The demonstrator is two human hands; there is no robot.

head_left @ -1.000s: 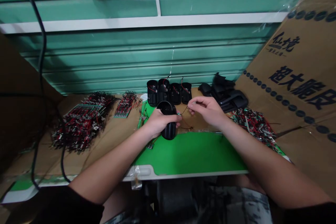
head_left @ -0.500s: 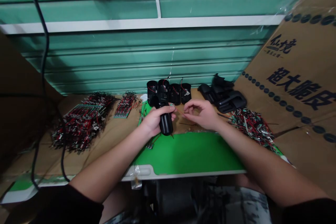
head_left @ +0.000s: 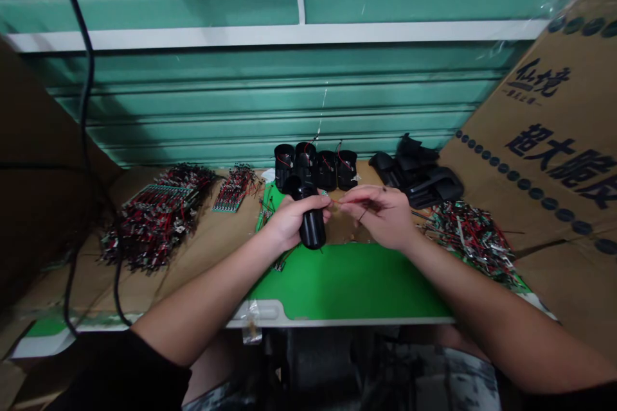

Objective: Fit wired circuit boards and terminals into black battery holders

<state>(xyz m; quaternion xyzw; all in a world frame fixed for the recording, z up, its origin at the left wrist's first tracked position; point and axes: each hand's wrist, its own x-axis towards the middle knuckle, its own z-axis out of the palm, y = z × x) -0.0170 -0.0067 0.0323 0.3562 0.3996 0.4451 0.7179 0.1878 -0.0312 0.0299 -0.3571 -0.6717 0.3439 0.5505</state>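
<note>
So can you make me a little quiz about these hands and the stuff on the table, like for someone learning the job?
1. Which one grips the black cylindrical holder, the left hand or the right?
2. How many black holders stand in the row behind the hands?
3. True or false: the right hand lies flat on the green mat.

Key:
1. The left hand.
2. Four.
3. False: it is raised above the mat, pinching a thin wire.
</note>
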